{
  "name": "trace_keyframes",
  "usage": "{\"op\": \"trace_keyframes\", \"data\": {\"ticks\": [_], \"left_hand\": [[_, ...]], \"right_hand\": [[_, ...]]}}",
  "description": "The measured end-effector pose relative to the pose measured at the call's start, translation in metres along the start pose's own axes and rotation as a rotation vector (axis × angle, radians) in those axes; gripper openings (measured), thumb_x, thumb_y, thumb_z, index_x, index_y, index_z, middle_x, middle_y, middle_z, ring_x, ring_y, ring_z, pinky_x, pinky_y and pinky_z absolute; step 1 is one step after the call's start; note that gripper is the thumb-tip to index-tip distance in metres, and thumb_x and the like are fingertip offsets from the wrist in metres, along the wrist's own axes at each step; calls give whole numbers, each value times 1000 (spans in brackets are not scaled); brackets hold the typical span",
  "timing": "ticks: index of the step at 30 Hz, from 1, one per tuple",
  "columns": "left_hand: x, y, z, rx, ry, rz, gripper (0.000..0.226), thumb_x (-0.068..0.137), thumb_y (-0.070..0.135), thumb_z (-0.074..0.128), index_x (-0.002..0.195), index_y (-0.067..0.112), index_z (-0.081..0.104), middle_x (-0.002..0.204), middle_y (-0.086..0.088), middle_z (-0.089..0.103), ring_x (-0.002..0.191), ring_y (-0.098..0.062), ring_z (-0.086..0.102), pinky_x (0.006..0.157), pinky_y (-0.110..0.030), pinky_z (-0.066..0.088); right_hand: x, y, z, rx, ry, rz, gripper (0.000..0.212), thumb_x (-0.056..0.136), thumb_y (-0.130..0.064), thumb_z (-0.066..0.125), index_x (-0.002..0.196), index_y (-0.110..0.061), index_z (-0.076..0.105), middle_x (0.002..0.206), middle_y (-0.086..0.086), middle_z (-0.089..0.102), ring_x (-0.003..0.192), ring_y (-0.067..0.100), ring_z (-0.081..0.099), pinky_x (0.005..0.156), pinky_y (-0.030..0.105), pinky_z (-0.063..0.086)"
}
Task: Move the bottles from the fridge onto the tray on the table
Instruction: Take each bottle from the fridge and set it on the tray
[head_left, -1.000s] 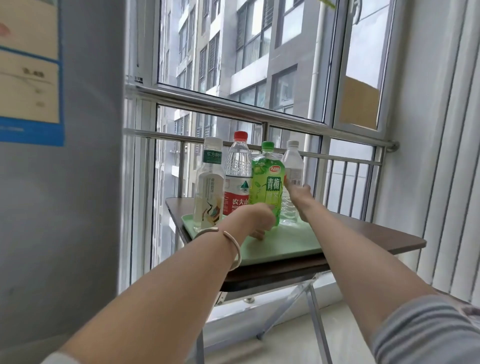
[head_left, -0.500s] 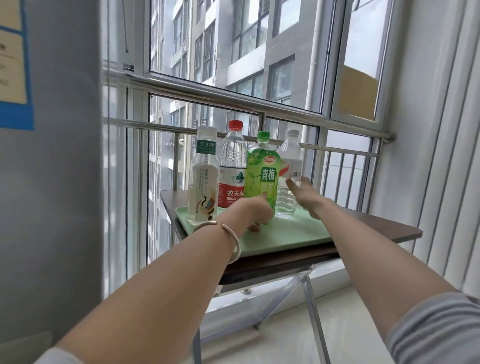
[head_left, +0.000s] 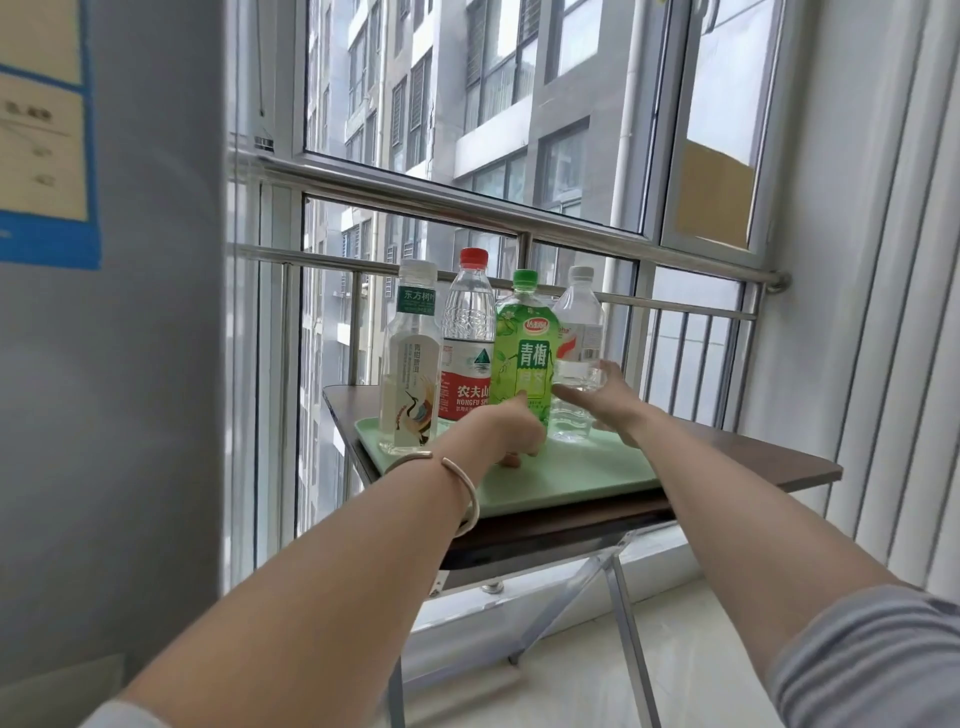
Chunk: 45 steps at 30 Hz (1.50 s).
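Note:
Four bottles stand upright in a row at the back of a light green tray (head_left: 571, 475) on a brown folding table (head_left: 769, 460): a white-capped tea bottle (head_left: 410, 364), a red-capped water bottle (head_left: 467, 332), a green plum-drink bottle (head_left: 522, 353) and a clear white-capped bottle (head_left: 581, 317). My left hand (head_left: 511, 431) rests in front of the green bottle's base, its fingers curled under and holding nothing. Beside the clear bottle's lower body is my right hand (head_left: 605, 397), fingers spread, not gripping it.
A grey fridge side (head_left: 109, 364) with a blue-edged sticker fills the left. Steel window rails (head_left: 519, 213) run right behind the bottles. White slatted wall panels (head_left: 883, 312) stand at the right. Folding table legs (head_left: 623, 613) reach down to a pale floor.
My right hand has let go of the clear bottle and opened beside it. The left hand has slipped back from the green bottle's base. All the bottles stay upright.

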<state>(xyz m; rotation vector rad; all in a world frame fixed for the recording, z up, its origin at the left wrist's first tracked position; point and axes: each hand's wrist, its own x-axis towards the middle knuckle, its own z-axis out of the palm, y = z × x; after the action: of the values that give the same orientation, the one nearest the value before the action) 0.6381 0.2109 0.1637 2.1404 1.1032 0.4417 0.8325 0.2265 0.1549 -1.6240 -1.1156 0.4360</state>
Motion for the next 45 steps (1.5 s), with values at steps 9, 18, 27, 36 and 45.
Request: {"op": "trace_keyframes", "data": {"ticks": [9,18,27,36,45], "left_hand": [[0,-2,0,-20,-3,5,80,94,0,44,155,28,1,157,-15,13,97,-18,51,99,-34,51],[-3,-3,0,-25,2,10,79,93,1,44,155,26,2,155,-14,16,98,-18,52,99,-32,51],[-6,-4,0,-7,23,6,79,94,3,45,155,24,1,151,-13,20,98,-17,51,100,-33,51],[-13,0,4,1,92,38,66,92,3,47,151,10,20,135,-14,42,89,-20,52,79,-29,51],[-68,22,1,-300,303,100,16,94,3,47,103,-3,59,105,-16,63,81,-22,57,88,-38,58]], "right_hand": [[9,-1,-7,-105,91,-11,84,78,-30,69,145,-18,20,145,15,37,128,35,42,107,50,37],[44,18,-7,-8,-43,35,93,62,-37,74,142,-16,32,144,9,44,130,32,44,104,51,38],[21,7,1,-206,49,-26,95,54,-50,75,136,-15,44,131,7,57,116,29,56,100,47,47],[1,-1,6,-193,169,3,85,62,-30,71,139,-16,35,127,6,53,114,29,55,94,41,48],[-119,-71,23,-525,221,-249,8,82,-14,58,74,-12,59,84,9,62,73,21,57,77,39,56]]}}
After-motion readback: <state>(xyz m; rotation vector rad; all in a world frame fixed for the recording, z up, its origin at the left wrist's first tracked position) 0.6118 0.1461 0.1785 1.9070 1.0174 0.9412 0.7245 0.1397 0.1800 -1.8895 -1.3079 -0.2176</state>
